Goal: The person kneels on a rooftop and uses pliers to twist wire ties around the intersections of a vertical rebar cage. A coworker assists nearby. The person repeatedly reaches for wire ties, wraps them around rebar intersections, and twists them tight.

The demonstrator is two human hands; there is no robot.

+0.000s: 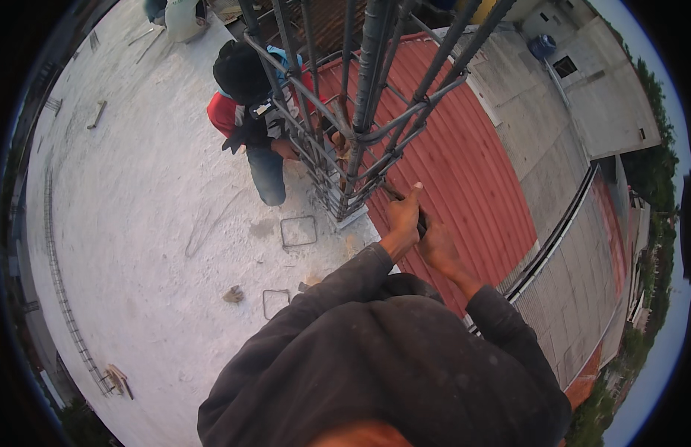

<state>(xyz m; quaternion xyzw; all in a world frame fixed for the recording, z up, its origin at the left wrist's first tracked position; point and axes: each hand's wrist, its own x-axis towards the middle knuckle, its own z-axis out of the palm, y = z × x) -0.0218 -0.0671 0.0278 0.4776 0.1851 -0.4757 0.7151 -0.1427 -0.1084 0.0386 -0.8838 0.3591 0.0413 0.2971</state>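
Rooftop; tool [396, 195] half-hidden by hands [416, 227]

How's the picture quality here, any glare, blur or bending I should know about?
Head view: soft, even daylight, no hard shadows or glare on the concrete slab. Fisheye bends the red roof and slab edges toward a black rim. The rebar cage is fairly sharp; the left hand and right hand are slightly soft. The dark sleeves lose detail.

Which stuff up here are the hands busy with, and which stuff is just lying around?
In use:
- left hand and right hand, together gripping a dark tool
- rebar column cage

Lying about:
- two loose square wire ties on the concrete roof
- wood scrap
- long rods along the edge
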